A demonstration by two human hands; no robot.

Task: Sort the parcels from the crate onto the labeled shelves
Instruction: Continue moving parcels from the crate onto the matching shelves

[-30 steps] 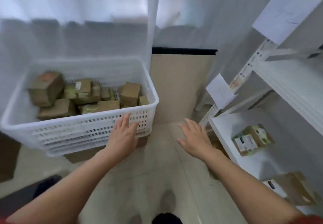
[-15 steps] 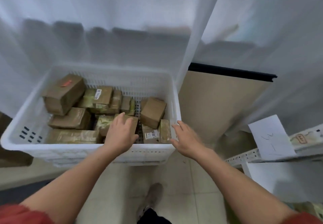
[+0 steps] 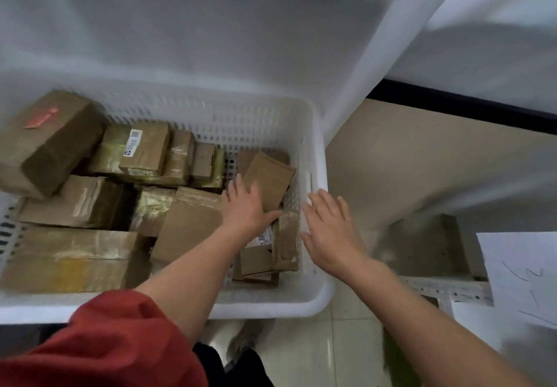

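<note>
Reaching: both bare hands were extended into the right end of a white perforated crate (image 3: 316,157) full of brown parcels.
Left hand (image 3: 247,209): fingers spread and open, palm down, resting against the lower edge of a tilted small box (image 3: 269,179); nothing was clasped, thumb pointing right toward a labelled parcel (image 3: 272,237).
Right hand (image 3: 328,231): open, fingers splayed, hovering over the crate's right wall, just right of the left hand; whether it touched the rim could not be told.
Tilted small box: plain cardboard, leaning on the crate's right wall, just beyond the left fingertips.
Labelled parcel: taped cardboard with a white label partly hidden, below the left thumb, between the two hands.
Flat parcel (image 3: 188,225): directly left of the left wrist, lying on others.
Large box (image 3: 49,142): red mark on top, far left of both hands, at the crate's back corner.
Barcode parcel (image 3: 144,148): white sticker, left of and beyond the left hand.
Long taped parcel (image 3: 69,258): near the crate's front wall, left of the left forearm.
Sleeve (image 3: 114,344): red, on the left arm.
Paper sheet (image 3: 521,275): white with pen strokes, right of the right forearm, on a metal shelf rail (image 3: 446,290).
</note>
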